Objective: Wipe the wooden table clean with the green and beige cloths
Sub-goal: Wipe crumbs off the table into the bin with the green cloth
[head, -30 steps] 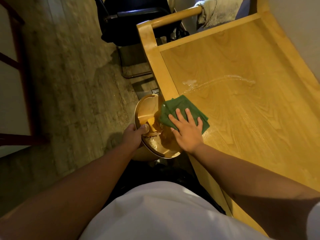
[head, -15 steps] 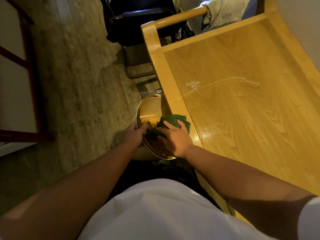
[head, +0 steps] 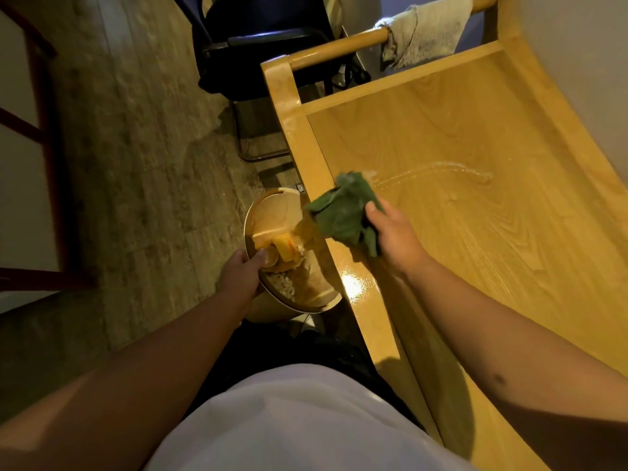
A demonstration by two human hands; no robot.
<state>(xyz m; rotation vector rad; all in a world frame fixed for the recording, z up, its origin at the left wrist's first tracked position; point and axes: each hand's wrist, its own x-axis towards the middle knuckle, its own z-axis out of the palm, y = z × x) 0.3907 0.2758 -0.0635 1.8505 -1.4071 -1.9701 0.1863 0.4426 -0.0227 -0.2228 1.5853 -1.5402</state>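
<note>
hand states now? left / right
Left hand: closed on the rim of the bowl.
Right hand: closed on the green cloth.

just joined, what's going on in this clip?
A person is cleaning a wooden table. The right hand holds a bunched green cloth above the table's near edge. The left hand grips the rim of a metal bowl, holding it beside and below that edge; food scraps lie inside. A wet streak is on the tabletop, not yet wiped. The beige cloth hangs on the rail at the far end, untouched.
</note>
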